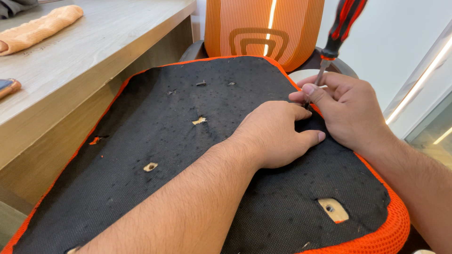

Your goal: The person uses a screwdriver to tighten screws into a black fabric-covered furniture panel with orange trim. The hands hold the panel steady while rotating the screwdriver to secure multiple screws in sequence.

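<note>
An upturned chair seat [188, 155] lies before me, its underside covered in black fabric with an orange mesh rim. My left hand [275, 134] rests palm down on the fabric near the seat's right edge, fingers bent. My right hand [351, 110] holds the metal shaft of a screwdriver with a red and black handle [343, 26], its tip hidden between my two hands. Several torn holes [150, 166] in the fabric show pale wood, and one larger hole [333, 209] has a screw socket in it.
A wooden desk [80, 61] runs along the left, with a rolled orange towel [40, 28] on it. An orange ribbed chair back [245, 28] stands behind the seat. A white wall and glass panel lie to the right.
</note>
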